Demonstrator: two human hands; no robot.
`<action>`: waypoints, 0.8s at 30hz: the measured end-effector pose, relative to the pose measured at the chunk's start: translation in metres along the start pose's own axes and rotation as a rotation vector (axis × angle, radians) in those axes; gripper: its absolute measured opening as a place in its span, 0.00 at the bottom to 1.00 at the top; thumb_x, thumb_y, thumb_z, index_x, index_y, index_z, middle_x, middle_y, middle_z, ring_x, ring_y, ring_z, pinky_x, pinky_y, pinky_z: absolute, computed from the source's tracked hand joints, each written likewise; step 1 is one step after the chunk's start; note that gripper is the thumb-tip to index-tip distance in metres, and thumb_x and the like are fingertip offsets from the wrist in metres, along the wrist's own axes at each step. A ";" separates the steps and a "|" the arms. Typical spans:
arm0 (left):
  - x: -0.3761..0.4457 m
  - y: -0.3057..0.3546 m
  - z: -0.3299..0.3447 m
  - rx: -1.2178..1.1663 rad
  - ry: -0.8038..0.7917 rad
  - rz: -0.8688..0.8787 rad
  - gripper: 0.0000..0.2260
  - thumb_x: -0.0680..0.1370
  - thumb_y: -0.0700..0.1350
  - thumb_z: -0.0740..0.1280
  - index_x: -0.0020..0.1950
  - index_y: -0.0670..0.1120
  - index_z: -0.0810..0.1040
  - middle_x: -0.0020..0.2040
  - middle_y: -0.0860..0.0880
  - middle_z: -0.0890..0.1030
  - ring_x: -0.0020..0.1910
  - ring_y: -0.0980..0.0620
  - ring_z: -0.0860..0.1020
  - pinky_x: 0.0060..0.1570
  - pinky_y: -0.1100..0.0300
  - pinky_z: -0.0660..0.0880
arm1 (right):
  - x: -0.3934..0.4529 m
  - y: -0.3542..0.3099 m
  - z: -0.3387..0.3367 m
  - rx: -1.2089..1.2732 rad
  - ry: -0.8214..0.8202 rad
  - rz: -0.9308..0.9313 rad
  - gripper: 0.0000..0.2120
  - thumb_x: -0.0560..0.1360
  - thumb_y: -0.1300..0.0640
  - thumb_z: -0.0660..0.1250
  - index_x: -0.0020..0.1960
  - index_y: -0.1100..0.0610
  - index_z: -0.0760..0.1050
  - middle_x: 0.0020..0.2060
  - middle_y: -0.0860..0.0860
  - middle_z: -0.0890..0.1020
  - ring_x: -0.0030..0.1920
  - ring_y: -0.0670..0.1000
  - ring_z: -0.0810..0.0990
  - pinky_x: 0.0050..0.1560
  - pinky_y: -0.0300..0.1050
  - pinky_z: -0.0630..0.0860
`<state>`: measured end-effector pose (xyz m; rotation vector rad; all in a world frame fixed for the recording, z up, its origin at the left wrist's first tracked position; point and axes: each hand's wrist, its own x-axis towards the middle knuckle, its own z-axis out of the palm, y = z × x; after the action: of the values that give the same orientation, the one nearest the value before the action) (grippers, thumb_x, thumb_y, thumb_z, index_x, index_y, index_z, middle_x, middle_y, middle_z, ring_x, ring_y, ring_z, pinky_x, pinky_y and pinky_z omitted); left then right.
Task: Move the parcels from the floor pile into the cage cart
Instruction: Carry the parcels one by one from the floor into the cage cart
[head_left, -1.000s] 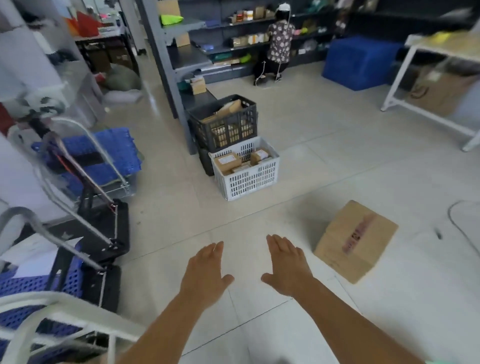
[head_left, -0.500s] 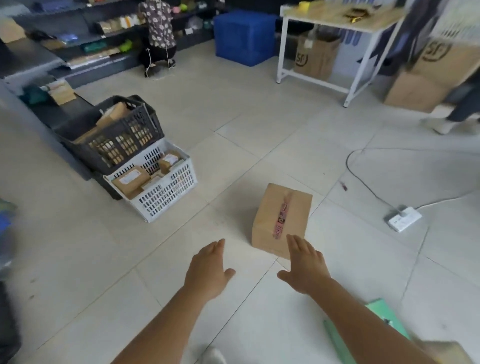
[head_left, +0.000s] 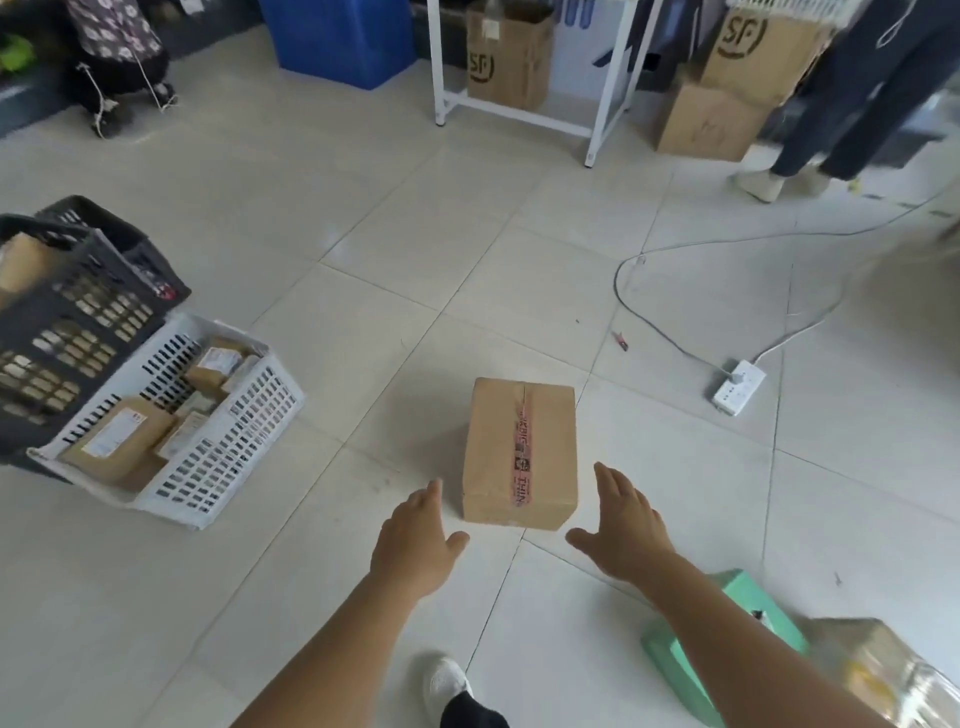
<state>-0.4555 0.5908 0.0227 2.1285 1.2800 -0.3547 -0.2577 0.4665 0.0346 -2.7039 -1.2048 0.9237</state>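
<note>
Room bright, even, diffuse daylight-type light. Pale floor tiles (head_left: 519, 218) carry a soft sheen, no hard glare. Cardboard box (head_left: 521, 451) throws a faint shadow to its left. Centre of frame sharp: tape lettering on the box partly legible. Edges smeared: dark crate (head_left: 67, 322) at left, standing person's legs (head_left: 831, 114) at upper right blurred. Wide-angle bowing bends tile lines outward.

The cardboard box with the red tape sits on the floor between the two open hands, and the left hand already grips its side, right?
Not quite. The head view shows the left hand open beside the cardboard box, not touching it. The right hand is open too.
</note>
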 end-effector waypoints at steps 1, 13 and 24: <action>0.013 -0.001 -0.003 -0.012 -0.005 -0.004 0.33 0.80 0.54 0.61 0.79 0.46 0.48 0.78 0.47 0.57 0.75 0.48 0.60 0.70 0.55 0.61 | 0.010 -0.002 0.001 0.019 -0.002 0.016 0.43 0.75 0.45 0.68 0.79 0.55 0.47 0.77 0.50 0.57 0.74 0.54 0.61 0.69 0.48 0.64; 0.181 0.006 0.029 -0.049 -0.073 -0.068 0.34 0.80 0.54 0.62 0.80 0.48 0.47 0.77 0.47 0.59 0.74 0.47 0.62 0.67 0.52 0.64 | 0.174 0.024 0.038 0.238 -0.042 0.182 0.45 0.74 0.48 0.71 0.79 0.56 0.46 0.77 0.53 0.57 0.73 0.58 0.64 0.68 0.52 0.66; 0.356 -0.027 0.135 -0.209 -0.104 -0.247 0.39 0.76 0.56 0.66 0.80 0.49 0.48 0.78 0.47 0.58 0.75 0.48 0.61 0.69 0.52 0.63 | 0.357 0.073 0.137 0.379 -0.110 0.262 0.48 0.73 0.45 0.71 0.80 0.55 0.43 0.77 0.52 0.58 0.71 0.57 0.67 0.64 0.52 0.69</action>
<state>-0.2914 0.7632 -0.2759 1.7607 1.4549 -0.4103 -0.0967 0.6350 -0.2777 -2.5596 -0.6114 1.2030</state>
